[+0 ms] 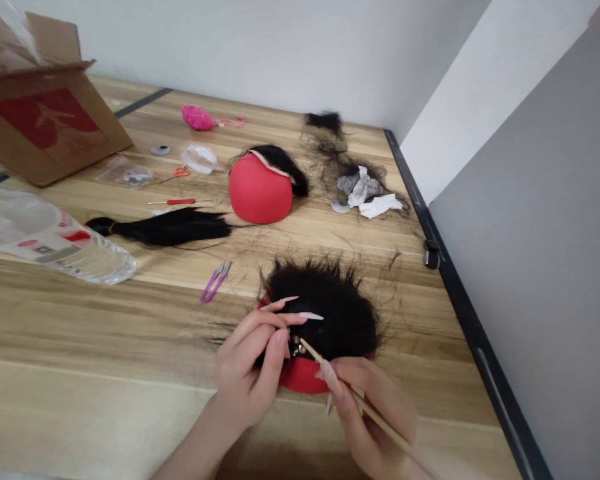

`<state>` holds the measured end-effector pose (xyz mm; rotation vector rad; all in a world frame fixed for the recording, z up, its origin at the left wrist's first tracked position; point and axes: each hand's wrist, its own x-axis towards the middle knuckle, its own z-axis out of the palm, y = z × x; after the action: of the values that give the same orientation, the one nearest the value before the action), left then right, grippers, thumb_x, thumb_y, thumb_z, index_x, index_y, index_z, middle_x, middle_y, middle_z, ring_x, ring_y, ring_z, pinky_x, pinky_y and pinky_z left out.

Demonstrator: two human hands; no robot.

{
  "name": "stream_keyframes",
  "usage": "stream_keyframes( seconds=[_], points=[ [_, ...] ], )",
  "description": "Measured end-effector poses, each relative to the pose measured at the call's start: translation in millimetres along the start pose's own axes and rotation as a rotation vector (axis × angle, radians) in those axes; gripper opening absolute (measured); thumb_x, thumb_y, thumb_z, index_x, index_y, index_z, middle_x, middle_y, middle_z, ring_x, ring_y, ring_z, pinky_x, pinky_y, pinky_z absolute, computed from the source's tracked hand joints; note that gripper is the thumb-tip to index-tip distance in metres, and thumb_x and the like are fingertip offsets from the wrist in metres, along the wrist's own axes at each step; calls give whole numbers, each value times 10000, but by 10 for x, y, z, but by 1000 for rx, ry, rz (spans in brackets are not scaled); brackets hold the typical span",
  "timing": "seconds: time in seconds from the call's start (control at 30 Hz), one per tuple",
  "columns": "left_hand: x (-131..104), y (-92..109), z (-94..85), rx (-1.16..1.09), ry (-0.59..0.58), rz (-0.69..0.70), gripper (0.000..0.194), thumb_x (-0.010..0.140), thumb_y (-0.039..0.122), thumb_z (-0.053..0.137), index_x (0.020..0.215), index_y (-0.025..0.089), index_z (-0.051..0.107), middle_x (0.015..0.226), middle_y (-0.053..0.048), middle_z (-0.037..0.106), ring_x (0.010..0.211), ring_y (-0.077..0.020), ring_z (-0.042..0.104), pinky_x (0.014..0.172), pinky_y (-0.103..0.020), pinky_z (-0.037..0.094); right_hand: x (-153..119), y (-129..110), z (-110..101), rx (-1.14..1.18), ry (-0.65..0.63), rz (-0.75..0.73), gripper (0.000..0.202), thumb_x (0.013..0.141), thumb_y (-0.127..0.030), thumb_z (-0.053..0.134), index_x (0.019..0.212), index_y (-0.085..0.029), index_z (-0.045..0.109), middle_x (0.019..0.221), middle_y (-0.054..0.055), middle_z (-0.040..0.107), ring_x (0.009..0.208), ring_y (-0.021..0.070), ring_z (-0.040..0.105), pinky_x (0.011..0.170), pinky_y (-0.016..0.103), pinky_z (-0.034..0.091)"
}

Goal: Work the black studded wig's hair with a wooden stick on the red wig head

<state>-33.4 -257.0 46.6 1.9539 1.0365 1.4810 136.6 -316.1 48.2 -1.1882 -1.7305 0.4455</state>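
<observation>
In front of me lies a rounded red form (305, 377) largely covered by short, spiky black hair (330, 300). My left hand (255, 357) presses on its left side, with long-nailed fingers over the hair and the thumb brought against the index finger. Whatever sits in that pinch is hidden. My right hand (375, 413) is closed around a slim wooden stick (380, 419), whose pointed tip reaches small shiny metallic bits (299, 347) at the front edge of the hair, close to my left thumb.
Purple thread snips (214, 283), a bundle of long black hair (175, 227) and a water bottle (55, 233) lie to the left. Behind are another red form (260, 190) with hair, a red-handled hook (181, 201), orange scissors (180, 172), pink yarn (197, 118), a carton (50, 127) and crumpled tissue (364, 188).
</observation>
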Motion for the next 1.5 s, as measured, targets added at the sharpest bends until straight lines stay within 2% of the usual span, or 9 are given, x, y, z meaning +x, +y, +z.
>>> stream_keyframes(
  seconds=[0.17,0.43,0.7,0.9,1.07,1.3,1.5],
  points=[
    [-2,-8,2,14,-1,15,304,913,-14,435,708,174,558,964,-16,726,890,-126,726,1011,-335,569,-14,4,4,-46,13,-22,119,929,-103,569,939,-185,655,739,-26,719,632,65,668,679,169,498],
    [-7,-18,10,5,-4,21,298,912,-17,442,714,170,562,952,-19,711,900,-134,721,994,-353,581,-27,34,-6,-83,-6,-31,96,927,-120,577,932,-180,652,681,-27,696,613,70,663,688,166,499],
    [-3,-22,19,-25,5,14,307,909,-29,425,705,164,550,775,12,580,891,-135,720,984,-354,570,5,11,2,-85,-16,-36,84,945,-140,562,940,-181,635,627,-29,658,558,82,627,627,184,489],
    [5,-4,17,-27,4,7,309,909,-28,424,703,166,549,776,10,588,887,-132,719,975,-349,576,20,-5,-18,-109,-24,-67,110,955,-144,546,988,-177,646,657,-23,676,581,82,638,635,184,492],
    [1,-10,13,-15,6,8,310,921,0,430,697,172,558,815,-8,653,877,-150,724,959,-370,590,-28,30,-20,-154,-42,-121,134,956,-122,523,1033,-182,615,784,22,743,614,107,667,615,217,498],
    [6,-12,9,-18,-5,12,311,921,-7,429,698,172,553,803,-2,634,890,-139,723,971,-347,581,-12,24,-7,-155,-30,-137,123,954,-123,535,1020,-173,626,749,10,730,592,101,654,609,215,496],
    [6,-9,11,-6,6,12,314,929,13,436,686,171,558,773,-5,628,881,-146,722,960,-352,586,10,1,-11,-121,-33,-89,125,946,-111,535,974,-169,642,678,-12,684,566,92,626,594,208,489]
  ],
)
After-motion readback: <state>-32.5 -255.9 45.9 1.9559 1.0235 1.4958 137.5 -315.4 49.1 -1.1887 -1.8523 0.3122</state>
